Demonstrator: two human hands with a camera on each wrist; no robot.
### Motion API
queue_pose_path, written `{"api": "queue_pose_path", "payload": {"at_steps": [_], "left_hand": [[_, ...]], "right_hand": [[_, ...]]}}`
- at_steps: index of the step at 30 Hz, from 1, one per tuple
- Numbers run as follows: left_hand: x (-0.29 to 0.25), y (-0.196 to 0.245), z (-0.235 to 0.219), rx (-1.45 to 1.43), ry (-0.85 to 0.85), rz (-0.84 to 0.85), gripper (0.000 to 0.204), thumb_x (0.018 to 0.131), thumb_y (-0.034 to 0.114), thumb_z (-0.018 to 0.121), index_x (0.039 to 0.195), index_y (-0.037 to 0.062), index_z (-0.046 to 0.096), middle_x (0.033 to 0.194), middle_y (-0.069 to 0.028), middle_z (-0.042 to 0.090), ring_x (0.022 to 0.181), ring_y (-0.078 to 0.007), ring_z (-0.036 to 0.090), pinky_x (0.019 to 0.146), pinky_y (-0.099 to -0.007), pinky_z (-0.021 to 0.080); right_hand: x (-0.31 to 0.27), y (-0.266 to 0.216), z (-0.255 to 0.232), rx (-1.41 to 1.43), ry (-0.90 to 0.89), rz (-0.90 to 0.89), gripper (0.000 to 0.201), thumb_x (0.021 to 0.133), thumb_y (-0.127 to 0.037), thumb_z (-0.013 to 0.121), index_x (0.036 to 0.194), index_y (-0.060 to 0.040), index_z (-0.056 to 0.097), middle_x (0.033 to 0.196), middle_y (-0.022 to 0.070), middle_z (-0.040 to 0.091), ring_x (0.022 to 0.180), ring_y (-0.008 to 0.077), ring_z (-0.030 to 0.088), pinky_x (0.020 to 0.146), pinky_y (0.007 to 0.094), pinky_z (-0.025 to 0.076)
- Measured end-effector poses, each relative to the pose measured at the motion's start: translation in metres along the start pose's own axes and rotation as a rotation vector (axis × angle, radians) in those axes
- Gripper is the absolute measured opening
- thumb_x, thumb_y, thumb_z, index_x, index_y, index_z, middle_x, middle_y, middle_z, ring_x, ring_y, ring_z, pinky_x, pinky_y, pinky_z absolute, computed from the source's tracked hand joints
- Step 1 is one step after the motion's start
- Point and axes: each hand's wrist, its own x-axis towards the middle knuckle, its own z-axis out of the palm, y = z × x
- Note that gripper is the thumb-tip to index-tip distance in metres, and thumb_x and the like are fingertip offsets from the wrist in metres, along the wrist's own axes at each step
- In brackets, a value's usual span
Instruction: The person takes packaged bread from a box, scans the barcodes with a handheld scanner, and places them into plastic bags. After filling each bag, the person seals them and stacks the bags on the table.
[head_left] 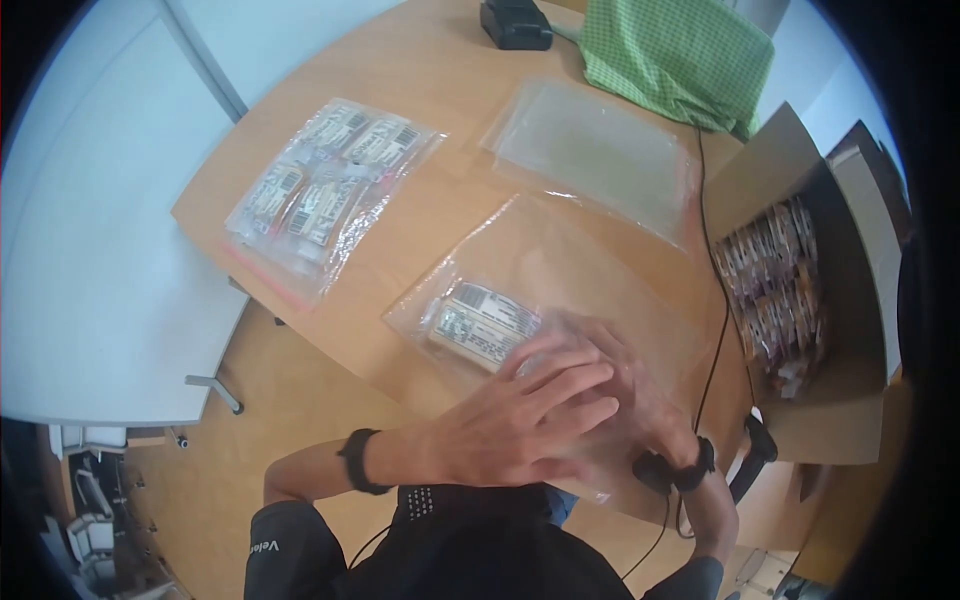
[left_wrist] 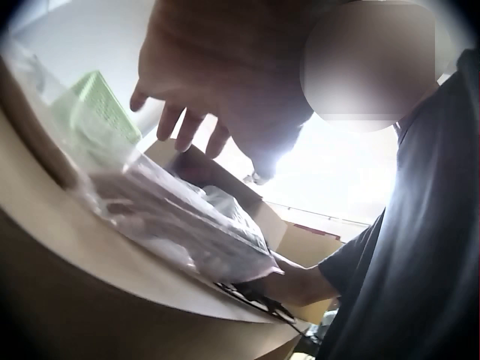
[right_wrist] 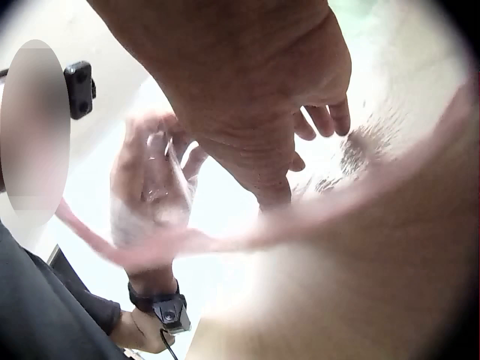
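Note:
A clear plastic bag (head_left: 550, 250) lies on the table with a labelled packet (head_left: 485, 322) inside, near its left corner. My left hand (head_left: 520, 410) is over the near side of the bag, fingers spread and slightly bent, gripping nothing visible. My right hand (head_left: 640, 385) shows hazily through the film, just right of the packet. In the right wrist view, the right hand's (right_wrist: 255, 90) fingers extend beside a blurred packet, and a pink bag edge (right_wrist: 315, 225) crosses below. The left wrist view shows the left hand (left_wrist: 217, 67) above raised film (left_wrist: 180, 225), fingers apart.
A filled bag of labelled packets (head_left: 325, 190) lies at the far left. Flat clear bags (head_left: 600, 150) are stacked at the back. An open carton (head_left: 850, 330) with many packets stands right, beside a black cable (head_left: 708, 250). Green cloth (head_left: 670, 60) and a black device (head_left: 516, 25) are behind.

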Motion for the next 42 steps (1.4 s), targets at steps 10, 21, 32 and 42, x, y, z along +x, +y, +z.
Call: {"api": "queue_pose_path", "payload": {"at_steps": [10, 21, 32, 42], "left_hand": [[-0.079, -0.057, -0.044, 0.415, -0.053, -0.669, 0.135, 0.062, 0.061, 0.089, 0.166, 0.0091, 0.020, 0.168, -0.0284, 0.017, 0.158, -0.0471, 0.010, 0.124, -0.0680, 0.010], [-0.059, -0.037, -0.045, 0.651, -0.398, -0.323, 0.111, 0.077, 0.082, 0.064, 0.163, 0.0198, 0.033, 0.167, -0.0295, 0.020, 0.153, -0.0554, 0.016, 0.120, -0.0714, 0.017], [-0.011, -0.023, -0.022, 0.622, -0.582, -0.358, 0.105, 0.083, 0.084, 0.055, 0.163, 0.0194, 0.034, 0.171, -0.0240, 0.015, 0.156, -0.0528, 0.008, 0.119, -0.0746, 0.005], [0.070, -0.011, -0.008, -1.587, -0.200, -0.746, 0.101, 0.099, 0.075, 0.042, 0.161, -0.0024, 0.021, 0.165, -0.0242, 0.032, 0.152, -0.0411, 0.034, 0.119, -0.0648, 0.032]], "right_hand": [[0.002, 0.004, 0.015, 0.023, -0.009, -0.026, 0.058, 0.085, -0.006, 0.076, 0.141, -0.0051, 0.058, 0.147, 0.0161, 0.057, 0.130, 0.0413, 0.054, 0.110, 0.0480, 0.046], [-0.065, -0.036, -0.033, -0.218, -0.142, 0.086, 0.032, 0.088, -0.013, 0.064, 0.118, -0.0017, 0.068, 0.125, 0.0158, 0.069, 0.114, 0.0322, 0.067, 0.096, 0.0408, 0.055], [-0.087, 0.111, -0.233, -0.733, 0.741, 0.692, 0.034, 0.095, -0.027, 0.070, 0.120, -0.0037, 0.070, 0.090, 0.0220, 0.073, 0.088, 0.0470, 0.070, 0.084, 0.0514, 0.055], [-0.094, -0.018, -0.113, -0.798, 0.750, -0.067, 0.017, 0.086, -0.003, 0.065, 0.102, 0.0034, 0.062, 0.128, 0.0219, 0.068, 0.112, 0.0365, 0.070, 0.081, 0.0421, 0.061]]}}
